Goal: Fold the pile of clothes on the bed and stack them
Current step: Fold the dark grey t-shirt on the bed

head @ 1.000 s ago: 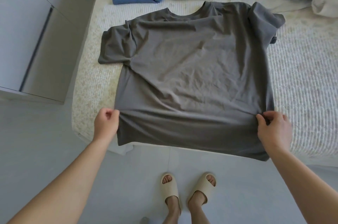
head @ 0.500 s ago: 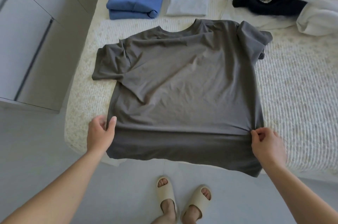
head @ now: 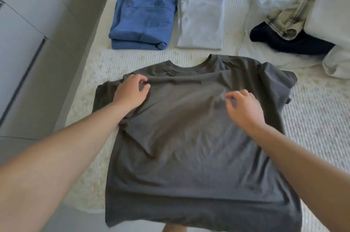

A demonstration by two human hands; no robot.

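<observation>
A dark grey T-shirt [head: 189,137] lies spread flat on the bed [head: 312,118], collar away from me and hem hanging over the near edge. My left hand [head: 130,93] rests on its left shoulder area with curled fingers apart, holding nothing. My right hand [head: 244,106] hovers over the chest, fingers also apart. Behind the shirt lie a folded blue garment [head: 144,17] and a folded pale grey garment [head: 200,21], side by side. An unfolded pile sits at the far right: a navy piece [head: 295,44], a plaid piece [head: 284,19] and white cloth [head: 337,61].
Pale cabinet doors [head: 28,42] stand along the left side of the bed, with a narrow gap between them. The bed cover is a ribbed cream fabric. Grey floor shows at the lower left.
Both hands let go of the shirt's lower side edges and moved forward onto its upper part. The view shifted forward over the bed, so my feet are out of sight.
</observation>
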